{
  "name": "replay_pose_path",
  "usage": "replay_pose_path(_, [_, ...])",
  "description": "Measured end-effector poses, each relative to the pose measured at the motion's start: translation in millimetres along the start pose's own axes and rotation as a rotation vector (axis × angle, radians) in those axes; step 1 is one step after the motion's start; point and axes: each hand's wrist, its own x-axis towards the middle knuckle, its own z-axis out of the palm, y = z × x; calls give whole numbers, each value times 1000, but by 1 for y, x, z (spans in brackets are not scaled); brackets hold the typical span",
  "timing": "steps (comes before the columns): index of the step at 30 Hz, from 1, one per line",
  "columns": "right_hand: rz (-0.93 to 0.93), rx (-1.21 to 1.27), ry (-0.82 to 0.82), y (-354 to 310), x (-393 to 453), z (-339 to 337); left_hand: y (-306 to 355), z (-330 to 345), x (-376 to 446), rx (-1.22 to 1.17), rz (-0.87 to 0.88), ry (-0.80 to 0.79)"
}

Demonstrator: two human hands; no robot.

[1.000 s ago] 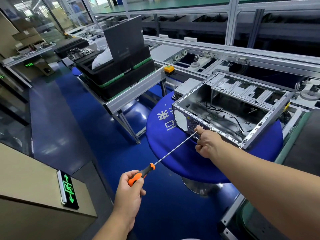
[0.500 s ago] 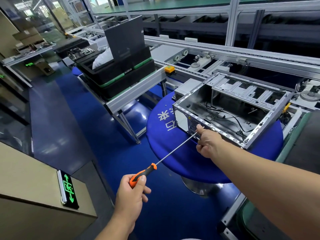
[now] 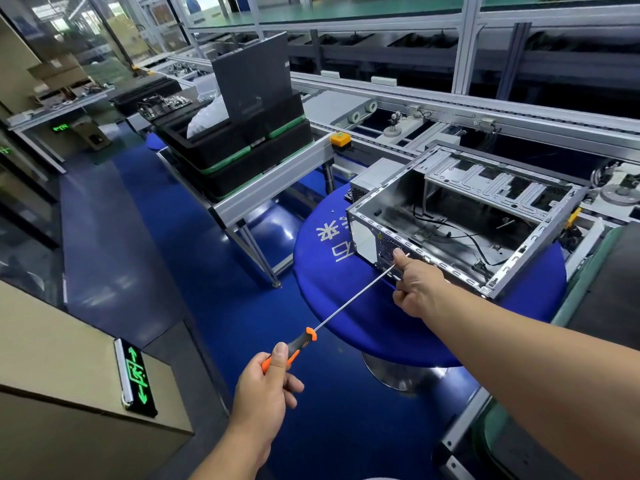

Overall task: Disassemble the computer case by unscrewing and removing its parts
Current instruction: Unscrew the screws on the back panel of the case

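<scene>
An open silver computer case (image 3: 464, 216) lies on its side on a round blue table (image 3: 346, 306), with black cables loose inside. My left hand (image 3: 266, 386) grips the orange-and-black handle of a long screwdriver (image 3: 349, 301). The thin shaft runs up and right to the case's rear panel. My right hand (image 3: 415, 285) pinches the shaft near its tip against that panel, thumb up. The tip itself is hidden behind my fingers.
Stacked black trays (image 3: 239, 150) with a dark panel upright in them stand on an aluminium stand at the left. A conveyor frame (image 3: 450, 105) runs behind the case. A green exit sign (image 3: 136, 379) is mounted on a beige block at lower left. Blue floor lies below.
My left hand has shifted its hold on the handle, the thumb now lying along it. The screwdriver and my right hand stay at the rear panel.
</scene>
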Motion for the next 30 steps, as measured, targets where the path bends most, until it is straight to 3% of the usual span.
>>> replay_pose_path(6, [-20, 32, -73, 4, 3, -5, -3, 0, 0, -35, -38, 8])
replay_pose_path(13, [-62, -34, -46, 5, -1, -9, 2, 1, -1, -137, -85, 5])
replay_pose_path(30, [-78, -74, -24, 9, 2, -2, -5, -2, 5, -8, 93, -27])
